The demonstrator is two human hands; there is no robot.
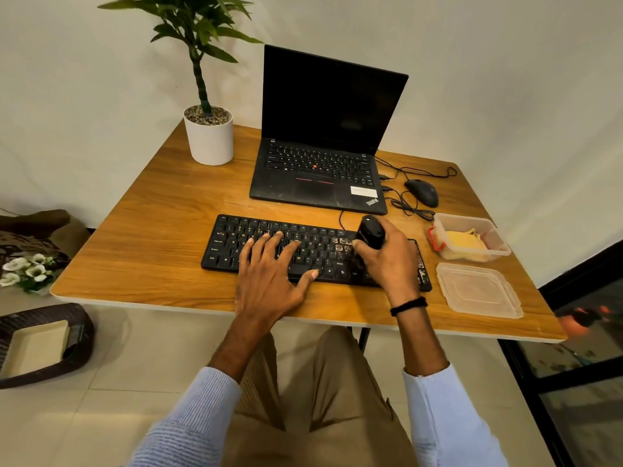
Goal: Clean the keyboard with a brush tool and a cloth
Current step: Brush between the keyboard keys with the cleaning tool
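Observation:
A black keyboard [236,246] lies near the front of the wooden table [141,230], with pale debris on its right-hand keys. My left hand [273,274] rests flat on the middle keys, fingers spread and straight. My right hand [391,261] grips a black brush tool [371,232] upright over the keyboard's right part; its lower end is hidden behind my fingers. A yellow cloth [463,241] sits inside a clear plastic container [499,246] to the right of the keyboard.
An open black laptop [323,153] stands behind the keyboard, with a wired black mouse [421,192] and its cable loops to its right. The container's lid [478,291] lies at the front right. A potted plant [209,136] occupies the back left corner.

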